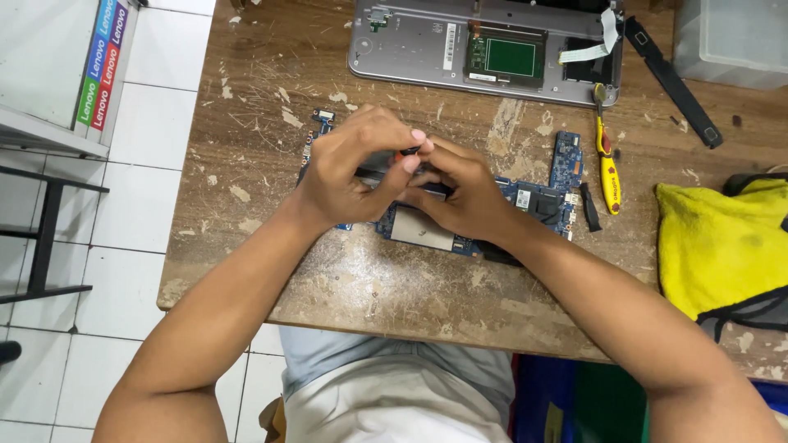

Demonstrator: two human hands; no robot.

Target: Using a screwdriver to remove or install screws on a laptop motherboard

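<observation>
Both hands are meeting over the centre of a worn, paint-flecked wooden table [246, 246], directly above a blue laptop circuit board [538, 197] that is lying flat there. The left hand [349, 168] is curling in from the left, its thumb and fingertips pinching a small dark part with an orange tip [407, 152]; the right hand [464, 193] is curling in from the right, its fingers bent and pressing against the same small piece, so neither hand is spread open. What exactly the pinched piece is, I cannot tell, since the fingers are covering most of it. The hands are also hiding the middle of the board, leaving only its right end, a pale metal plate on its lower edge and a small blue corner at its upper left showing. In the upper middle of the frame a grey laptop bottom shell [410, 49] is lying open, with a green inner panel and a white ribbon cable. Just right of the board a yellow-handled screwdriver [608, 176] is lying, and near it a short black strip [589, 207]. A longer black bar [673, 82] is slanting at the upper right, and a yellow cloth [718, 246] is bunching at the right edge.
</observation>
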